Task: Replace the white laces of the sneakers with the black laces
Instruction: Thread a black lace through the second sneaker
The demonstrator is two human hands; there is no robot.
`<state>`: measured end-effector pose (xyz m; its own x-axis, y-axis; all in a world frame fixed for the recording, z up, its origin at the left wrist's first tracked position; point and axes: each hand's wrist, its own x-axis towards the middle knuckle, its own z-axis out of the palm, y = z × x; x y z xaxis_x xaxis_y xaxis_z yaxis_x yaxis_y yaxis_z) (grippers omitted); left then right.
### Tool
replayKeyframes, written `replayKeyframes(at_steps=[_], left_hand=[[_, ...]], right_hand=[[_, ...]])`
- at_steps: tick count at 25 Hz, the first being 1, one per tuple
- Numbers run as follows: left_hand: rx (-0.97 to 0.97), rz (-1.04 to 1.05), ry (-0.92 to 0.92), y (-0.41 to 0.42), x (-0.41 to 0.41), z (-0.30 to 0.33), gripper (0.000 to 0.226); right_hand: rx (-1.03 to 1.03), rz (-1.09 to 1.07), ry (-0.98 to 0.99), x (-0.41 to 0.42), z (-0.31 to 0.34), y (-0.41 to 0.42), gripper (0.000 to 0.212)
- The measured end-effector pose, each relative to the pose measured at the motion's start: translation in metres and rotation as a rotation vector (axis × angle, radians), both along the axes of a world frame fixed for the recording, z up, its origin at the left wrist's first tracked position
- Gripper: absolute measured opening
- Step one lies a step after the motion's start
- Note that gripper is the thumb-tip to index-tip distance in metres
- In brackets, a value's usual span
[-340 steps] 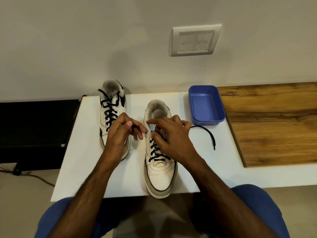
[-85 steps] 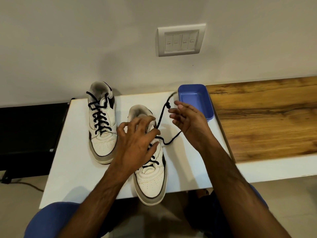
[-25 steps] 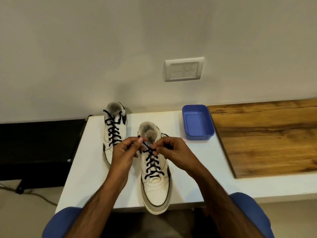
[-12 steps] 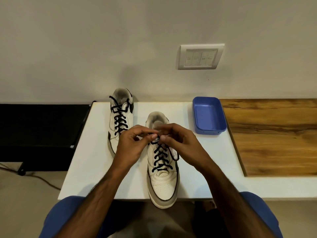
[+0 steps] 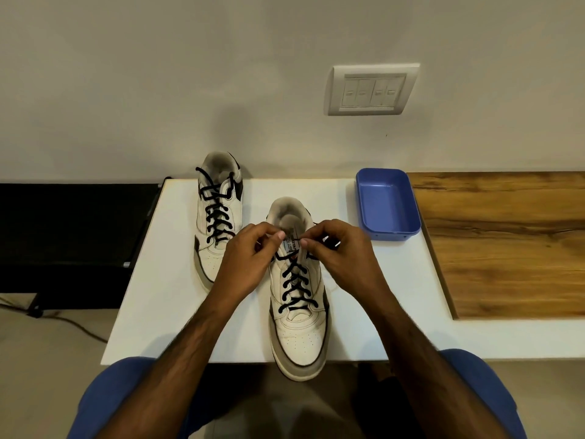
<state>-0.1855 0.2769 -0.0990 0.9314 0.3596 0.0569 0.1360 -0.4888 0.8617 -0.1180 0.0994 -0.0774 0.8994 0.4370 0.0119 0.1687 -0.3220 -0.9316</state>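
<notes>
Both hands have parted slightly: left hand point(image 5: 243, 264) and right hand point(image 5: 340, 253) each pinch the thin corded black lace point(image 5: 296, 282) above the smooth white leather sneaker point(image 5: 299, 331).

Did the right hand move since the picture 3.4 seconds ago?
Yes. The right hand went from beside the blue tray back to the near sneaker, pinching the black lace.

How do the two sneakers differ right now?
The far sneaker stands untouched near the wall; the near sneaker has its toe over the front edge of the white table. Both hands, left hand and right hand, pinch the near sneaker's black lace at the top; the far sneaker's lace is fully threaded. Both sneakers are white, toes toward the person.
</notes>
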Motion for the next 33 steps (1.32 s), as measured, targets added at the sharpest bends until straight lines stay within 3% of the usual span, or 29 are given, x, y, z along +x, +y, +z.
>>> replayKeyframes(at_steps=[3,8,17,20,25,30,33], left_hand=[[-0.082,-0.017,0.032,0.006,0.001,0.004,0.012],[-0.112,-0.078,0.052,0.016,-0.002,0.0,0.021],[-0.203,-0.152,0.04,0.019,-0.006,-0.003,0.019],[-0.312,-0.215,0.073,0.028,-0.011,-0.009,0.034],[-0.17,-0.105,0.027,0.02,-0.012,-0.009,0.043],[0.005,0.011,-0.012,0.011,-0.017,-0.004,0.029],[-0.001,0.011,0.013,0.013,-0.016,-0.004,0.02]], right_hand=[[-0.154,0.031,-0.182,-0.004,-0.004,0.009,0.005],[-0.292,0.058,-0.296,-0.01,-0.008,0.022,0.008],[-0.339,0.07,-0.418,-0.01,-0.012,0.03,0.009],[-0.377,0.022,-0.529,-0.014,-0.014,0.034,0.01],[-0.431,-0.027,-0.561,-0.019,-0.015,0.039,0.012],[-0.509,0.012,-0.474,-0.02,-0.014,0.038,0.017],[-0.527,0.034,-0.451,-0.018,-0.012,0.037,0.017]])
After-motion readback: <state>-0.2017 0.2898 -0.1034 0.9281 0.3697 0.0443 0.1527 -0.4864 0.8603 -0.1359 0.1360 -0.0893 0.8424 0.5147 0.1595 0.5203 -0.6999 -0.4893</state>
